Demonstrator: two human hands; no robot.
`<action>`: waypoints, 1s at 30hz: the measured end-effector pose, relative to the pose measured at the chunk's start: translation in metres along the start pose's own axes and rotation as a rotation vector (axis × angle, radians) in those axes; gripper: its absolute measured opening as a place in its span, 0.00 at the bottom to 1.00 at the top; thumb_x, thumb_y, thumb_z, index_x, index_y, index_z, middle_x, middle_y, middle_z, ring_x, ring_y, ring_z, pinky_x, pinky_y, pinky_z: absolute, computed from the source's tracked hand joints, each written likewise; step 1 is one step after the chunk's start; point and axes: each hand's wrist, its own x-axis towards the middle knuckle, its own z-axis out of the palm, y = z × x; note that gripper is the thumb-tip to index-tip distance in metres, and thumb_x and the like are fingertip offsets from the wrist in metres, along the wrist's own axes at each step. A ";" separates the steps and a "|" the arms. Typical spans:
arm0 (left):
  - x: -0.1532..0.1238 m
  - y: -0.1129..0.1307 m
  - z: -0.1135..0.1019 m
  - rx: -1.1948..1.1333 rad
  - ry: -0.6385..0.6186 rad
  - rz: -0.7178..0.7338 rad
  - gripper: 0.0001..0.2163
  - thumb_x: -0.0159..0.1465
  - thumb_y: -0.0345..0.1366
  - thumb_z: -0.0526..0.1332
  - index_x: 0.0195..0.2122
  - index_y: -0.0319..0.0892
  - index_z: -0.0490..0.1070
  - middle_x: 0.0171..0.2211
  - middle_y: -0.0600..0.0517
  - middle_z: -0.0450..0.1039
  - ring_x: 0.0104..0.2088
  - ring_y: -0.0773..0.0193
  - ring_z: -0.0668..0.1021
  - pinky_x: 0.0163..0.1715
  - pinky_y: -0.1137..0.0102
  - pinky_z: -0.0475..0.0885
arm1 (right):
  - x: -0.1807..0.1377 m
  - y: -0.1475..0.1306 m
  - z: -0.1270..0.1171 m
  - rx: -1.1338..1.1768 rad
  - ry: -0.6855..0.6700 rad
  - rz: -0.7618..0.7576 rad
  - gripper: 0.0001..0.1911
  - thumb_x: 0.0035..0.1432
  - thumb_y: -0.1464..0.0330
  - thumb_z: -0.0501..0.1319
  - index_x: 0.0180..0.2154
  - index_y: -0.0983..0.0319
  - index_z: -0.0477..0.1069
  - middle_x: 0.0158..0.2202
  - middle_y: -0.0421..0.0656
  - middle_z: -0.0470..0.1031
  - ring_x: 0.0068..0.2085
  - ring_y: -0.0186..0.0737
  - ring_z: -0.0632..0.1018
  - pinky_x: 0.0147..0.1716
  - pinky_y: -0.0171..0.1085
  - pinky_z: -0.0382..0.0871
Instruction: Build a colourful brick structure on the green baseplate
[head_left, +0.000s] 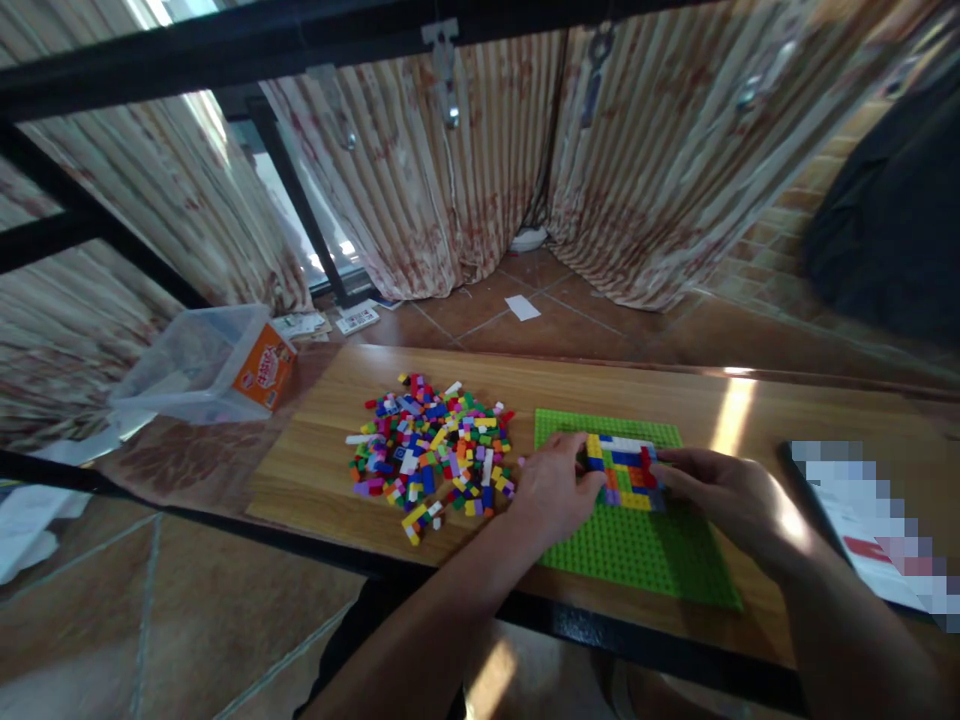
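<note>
A multicoloured build of toy bricks [621,484] rests on the green studded baseplate [637,560], toward its far half. My left hand [559,485] is at the left side of the build, with thumb and index finger closed around its edge. From the right, my right hand [739,495] reaches in, its thumb and fingers pinched at a red brick [646,462] on the build's right side. Fingertips partly cover both edges of the build. Left of the baseplate lies a spread heap of loose toy bricks [442,450] in many colours.
The wooden tabletop [307,460] holds all this. A clear plastic box [195,350] with an orange label stands at the left end. At the right lies a dark-edged board with a paper [862,520], partly pixelated. Curtains [450,180] hang behind a black rail [360,50].
</note>
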 end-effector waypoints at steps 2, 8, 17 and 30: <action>0.003 0.001 -0.001 -0.019 0.025 0.018 0.17 0.61 0.33 0.60 0.52 0.40 0.69 0.44 0.45 0.75 0.37 0.60 0.78 0.40 0.64 0.75 | 0.000 0.001 -0.003 -0.069 0.102 0.008 0.19 0.42 0.52 0.68 0.31 0.59 0.80 0.25 0.45 0.80 0.24 0.44 0.78 0.22 0.40 0.69; 0.013 -0.005 -0.031 -0.118 0.224 0.040 0.16 0.62 0.32 0.58 0.52 0.38 0.70 0.45 0.45 0.77 0.36 0.62 0.78 0.42 0.65 0.75 | -0.018 -0.029 0.014 -0.027 0.329 -0.043 0.15 0.53 0.54 0.63 0.38 0.55 0.78 0.35 0.49 0.81 0.36 0.52 0.80 0.34 0.47 0.73; 0.026 -0.034 -0.094 -0.398 0.601 -0.031 0.12 0.62 0.31 0.59 0.45 0.37 0.74 0.37 0.47 0.78 0.29 0.67 0.78 0.33 0.70 0.76 | -0.050 -0.048 0.089 -0.171 -0.064 -0.549 0.11 0.61 0.60 0.58 0.37 0.56 0.77 0.36 0.43 0.81 0.36 0.42 0.80 0.38 0.40 0.73; 0.019 -0.043 -0.125 -0.485 0.734 -0.057 0.09 0.60 0.32 0.61 0.41 0.38 0.74 0.34 0.49 0.78 0.28 0.69 0.78 0.30 0.74 0.75 | -0.054 -0.049 0.122 -0.327 -0.265 -0.800 0.13 0.66 0.69 0.52 0.40 0.56 0.76 0.42 0.44 0.77 0.44 0.41 0.78 0.43 0.38 0.74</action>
